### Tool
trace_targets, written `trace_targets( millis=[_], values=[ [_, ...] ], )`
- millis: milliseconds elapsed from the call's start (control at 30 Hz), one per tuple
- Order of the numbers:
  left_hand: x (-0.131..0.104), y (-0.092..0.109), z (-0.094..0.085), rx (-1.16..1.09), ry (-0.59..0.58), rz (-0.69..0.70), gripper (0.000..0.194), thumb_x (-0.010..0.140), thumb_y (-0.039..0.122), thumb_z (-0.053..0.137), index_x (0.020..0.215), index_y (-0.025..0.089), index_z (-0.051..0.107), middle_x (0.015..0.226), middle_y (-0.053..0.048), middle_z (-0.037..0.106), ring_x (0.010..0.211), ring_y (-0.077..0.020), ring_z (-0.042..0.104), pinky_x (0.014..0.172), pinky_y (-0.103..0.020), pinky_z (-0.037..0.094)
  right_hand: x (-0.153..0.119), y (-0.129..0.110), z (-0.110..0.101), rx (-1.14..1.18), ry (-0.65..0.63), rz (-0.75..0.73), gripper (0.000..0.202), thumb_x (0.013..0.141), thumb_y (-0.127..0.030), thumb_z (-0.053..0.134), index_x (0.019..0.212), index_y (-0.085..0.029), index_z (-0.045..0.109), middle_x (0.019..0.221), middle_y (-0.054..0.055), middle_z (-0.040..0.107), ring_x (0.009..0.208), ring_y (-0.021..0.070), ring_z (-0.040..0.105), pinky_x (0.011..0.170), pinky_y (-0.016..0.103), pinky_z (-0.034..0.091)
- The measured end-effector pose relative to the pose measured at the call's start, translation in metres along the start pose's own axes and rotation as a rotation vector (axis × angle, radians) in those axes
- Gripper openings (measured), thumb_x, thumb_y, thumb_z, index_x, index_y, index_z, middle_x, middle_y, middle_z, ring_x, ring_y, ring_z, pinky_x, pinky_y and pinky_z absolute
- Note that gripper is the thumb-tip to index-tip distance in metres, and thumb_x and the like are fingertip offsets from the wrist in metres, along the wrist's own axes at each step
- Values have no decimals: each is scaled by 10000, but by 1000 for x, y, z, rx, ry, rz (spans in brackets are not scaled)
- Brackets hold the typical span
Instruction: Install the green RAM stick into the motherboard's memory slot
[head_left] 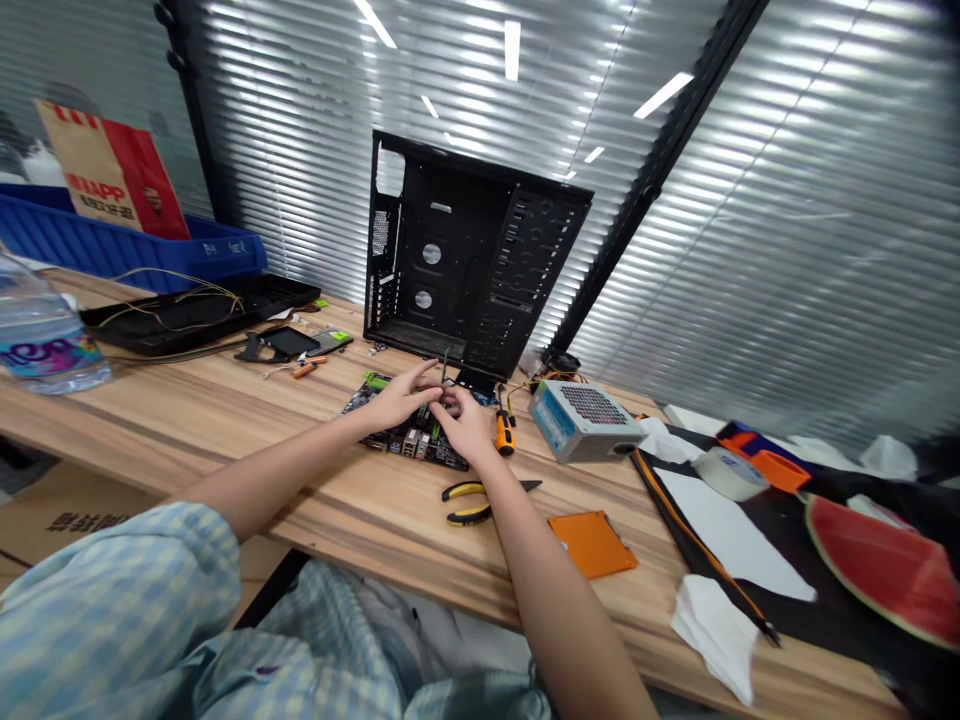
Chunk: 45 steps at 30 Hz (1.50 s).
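Note:
A black motherboard [409,440] with green slots lies flat on the table, partly covered by my hands. My left hand [405,396] reaches over its left side, fingers bent and closed near the fingertips of the other hand. Over its right side is my right hand [463,424], thumb and fingers pinched together. Between the fingertips a thin green RAM stick [445,364] stands up, seen edge-on; its lower end is hidden. Pliers [468,502] with yellow and black handles lie under my right forearm. A screwdriver [505,430] with an orange handle rests right of the board.
Behind the board stands an open black computer case [465,260]. A power supply [585,420] and an orange drive [594,545] are on the right. Farther right lie tissues [716,630] and a watermelon slice [885,570]. Left are a water bottle [49,335], black panel [195,312] and blue bin [135,245].

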<state>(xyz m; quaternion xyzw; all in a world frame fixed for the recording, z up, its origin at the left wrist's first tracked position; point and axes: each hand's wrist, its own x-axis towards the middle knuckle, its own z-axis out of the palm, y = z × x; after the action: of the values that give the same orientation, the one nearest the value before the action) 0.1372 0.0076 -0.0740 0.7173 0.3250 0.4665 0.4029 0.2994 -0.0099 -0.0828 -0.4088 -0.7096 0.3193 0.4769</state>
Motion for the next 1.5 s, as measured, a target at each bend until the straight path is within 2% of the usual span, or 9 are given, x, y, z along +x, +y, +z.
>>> trace_targets(
  millis=[100,233,400,767,1033,1233,1500],
  values=[
    [2,-2,-1,13,0,10,722,831,434,622,1420,113,358,1176,-153,653,1100,-265,604,936,-401,473,0,0,0,-11,-8,3,356,820,-294,586,1158,-180,575,1043,65,690,920,155,660,785,272,536],
    [4,-6,-3,43,-22,50,581,823,436,635,1293,111,529,1236,-161,624,1133,-272,587,1000,-436,435,0,0,-2,-10,-13,-13,348,821,-286,589,1151,-177,575,1053,61,689,907,150,661,788,268,535],
    [5,-7,-4,49,-27,51,538,820,449,647,1234,112,588,1260,-164,613,1149,-280,576,1009,-455,428,0,1,-2,-24,-12,-25,345,828,-299,590,1147,-170,576,1046,60,687,854,140,660,754,254,538],
    [5,-10,-2,18,-40,54,492,823,451,658,1188,126,594,1196,-139,645,1121,-270,589,994,-424,437,2,9,-2,-16,-10,-32,307,821,-319,590,1098,-187,582,1041,70,677,881,165,649,751,285,533],
    [4,-7,-2,83,-64,81,420,859,412,616,1163,125,574,1175,-139,637,1105,-253,590,979,-404,445,2,6,-2,-19,-15,-11,219,811,-340,591,981,-203,594,970,41,678,803,149,638,721,276,521],
    [1,-2,-2,212,-91,135,376,895,392,553,1164,130,543,1144,-128,635,1075,-237,593,954,-391,457,3,7,-3,41,-40,28,226,788,-322,606,975,-200,573,982,40,667,820,142,626,740,274,513],
    [-2,10,-3,432,-114,155,344,913,388,475,1141,133,511,1126,-126,622,1036,-243,589,916,-385,466,8,13,-9,88,-138,41,251,752,-322,648,941,-197,539,888,20,633,809,135,607,744,277,499]
  ],
)
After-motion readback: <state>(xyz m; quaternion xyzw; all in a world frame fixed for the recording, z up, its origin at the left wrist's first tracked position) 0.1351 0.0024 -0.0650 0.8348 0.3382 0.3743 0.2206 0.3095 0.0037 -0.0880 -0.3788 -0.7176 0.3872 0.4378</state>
